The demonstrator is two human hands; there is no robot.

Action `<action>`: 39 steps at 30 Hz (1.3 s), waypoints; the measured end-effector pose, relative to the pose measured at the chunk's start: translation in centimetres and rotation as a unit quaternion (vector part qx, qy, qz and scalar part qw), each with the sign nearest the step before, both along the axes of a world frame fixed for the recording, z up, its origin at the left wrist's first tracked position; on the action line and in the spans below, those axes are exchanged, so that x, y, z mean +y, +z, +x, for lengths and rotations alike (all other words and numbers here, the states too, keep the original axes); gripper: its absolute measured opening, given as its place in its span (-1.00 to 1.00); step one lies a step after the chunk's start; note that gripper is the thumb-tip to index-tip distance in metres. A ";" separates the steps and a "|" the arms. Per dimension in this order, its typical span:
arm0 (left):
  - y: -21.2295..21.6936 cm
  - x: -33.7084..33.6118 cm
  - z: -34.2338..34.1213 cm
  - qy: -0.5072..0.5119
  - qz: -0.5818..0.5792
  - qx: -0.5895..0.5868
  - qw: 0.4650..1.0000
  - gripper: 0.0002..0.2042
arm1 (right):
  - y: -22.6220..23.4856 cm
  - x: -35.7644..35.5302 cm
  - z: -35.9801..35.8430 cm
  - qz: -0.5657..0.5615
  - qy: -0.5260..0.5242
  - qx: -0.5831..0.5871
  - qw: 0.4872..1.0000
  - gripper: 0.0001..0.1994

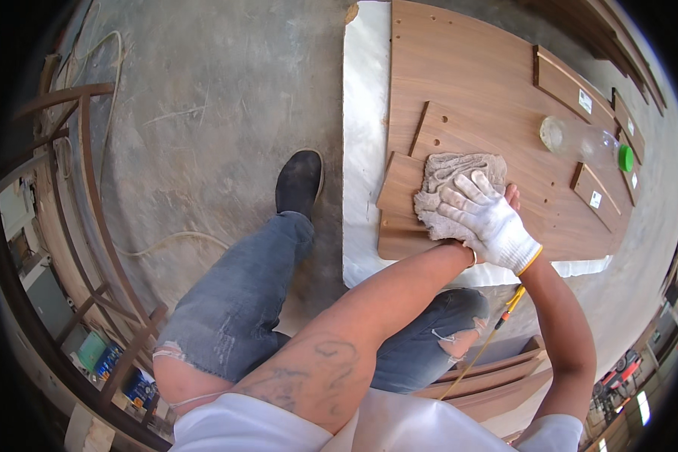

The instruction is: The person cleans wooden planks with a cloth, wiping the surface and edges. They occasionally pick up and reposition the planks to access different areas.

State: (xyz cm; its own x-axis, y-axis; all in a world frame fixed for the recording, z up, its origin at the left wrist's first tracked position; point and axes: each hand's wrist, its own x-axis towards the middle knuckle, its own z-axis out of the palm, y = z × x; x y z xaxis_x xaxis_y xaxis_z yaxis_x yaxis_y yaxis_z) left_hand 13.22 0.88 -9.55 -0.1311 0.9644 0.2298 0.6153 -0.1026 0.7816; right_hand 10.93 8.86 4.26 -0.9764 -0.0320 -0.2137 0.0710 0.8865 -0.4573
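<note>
My right hand (484,218), in a white knit glove with a yellow cuff edge, lies flat with fingers spread over a crumpled grey-beige cloth (463,167). My bare left hand (512,197) is crossed beneath it; only its stretched fingertips and wrist show, and the rest is hidden by the glove. The cloth rests on small wood-brown boards (401,183), which lie on a large brown panel (474,60) with drilled holes. Right of my hands, a clear plastic bottle (591,143) with a green cap lies on its side on the panel.
Labelled brown strips (565,84) lie along the panel's right side. White sheeting (365,113) sticks out under the panel. A brown frame (90,173) stands at left, with a pale hose (175,236) on the concrete floor. A yellow cord (514,297) hangs near my right forearm.
</note>
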 end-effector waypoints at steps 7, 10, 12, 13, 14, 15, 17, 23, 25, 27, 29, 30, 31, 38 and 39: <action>6.6 0.0 -5.0 -0.141 0.044 0.440 0.886 -0.38 | -2.9 -4.1 -7.7 -0.059 0.005 0.105 0.993 -0.48; 5.7 -0.2 -4.6 -0.134 0.033 0.426 0.894 -0.36 | -2.8 -3.8 -8.1 -0.113 0.076 0.106 0.985 -0.53; 4.5 0.1 -3.8 -0.094 0.031 0.413 0.905 -0.36 | -2.5 -2.7 -8.8 -0.133 0.133 0.111 0.976 -0.55; 4.4 0.3 -3.3 -0.075 0.031 0.400 0.913 -0.36 | -2.1 -2.0 -8.9 -0.116 0.096 0.094 0.984 -0.53; 4.4 0.3 -2.9 -0.089 0.015 0.378 0.921 -0.36 | -1.8 -1.4 -9.0 -0.098 0.060 0.076 0.990 -0.51; 4.4 0.3 -2.4 -0.101 0.000 0.357 0.929 -0.36 | -1.7 -0.9 -9.2 -0.080 0.024 0.059 0.995 -0.48; 4.2 0.0 -3.0 -0.109 -0.014 0.385 0.916 -0.35 | -1.9 0.0 -9.3 0.061 -0.057 0.107 0.991 -0.45; 5.4 -0.1 -3.3 -0.091 0.024 0.445 0.890 -0.34 | -5.0 -3.0 -6.7 -0.077 0.065 0.127 0.987 -0.61; 5.3 0.2 -4.4 -0.107 0.024 0.429 0.897 -0.35 | -4.7 -1.9 -6.8 -0.060 0.024 0.107 0.992 -0.59; 5.3 1.0 -5.0 -0.111 0.024 0.426 0.898 -0.35 | -3.1 -2.2 -7.0 -0.020 -0.034 0.103 0.994 -0.51; 4.9 1.5 -4.1 -0.120 0.036 0.430 0.894 -0.36 | -3.7 -2.0 -5.3 0.038 -0.112 0.100 0.988 -0.46; 4.9 1.5 -4.0 -0.088 0.046 0.458 0.883 -0.37 | -3.7 -1.4 -4.9 0.009 -0.139 0.069 0.988 -0.37; 5.0 1.5 -3.8 -0.107 0.019 0.426 0.898 -0.36 | -3.5 -0.6 -4.4 0.031 -0.163 0.063 0.984 -0.37; 3.3 1.0 -2.7 -0.295 -0.155 0.229 0.915 -0.31 | -1.1 3.3 -2.2 0.181 -0.362 -0.015 0.914 -0.36; 3.1 0.8 -2.9 -0.263 -0.144 0.245 0.922 -0.33 | -1.4 1.9 -1.5 0.187 -0.283 0.002 0.941 -0.34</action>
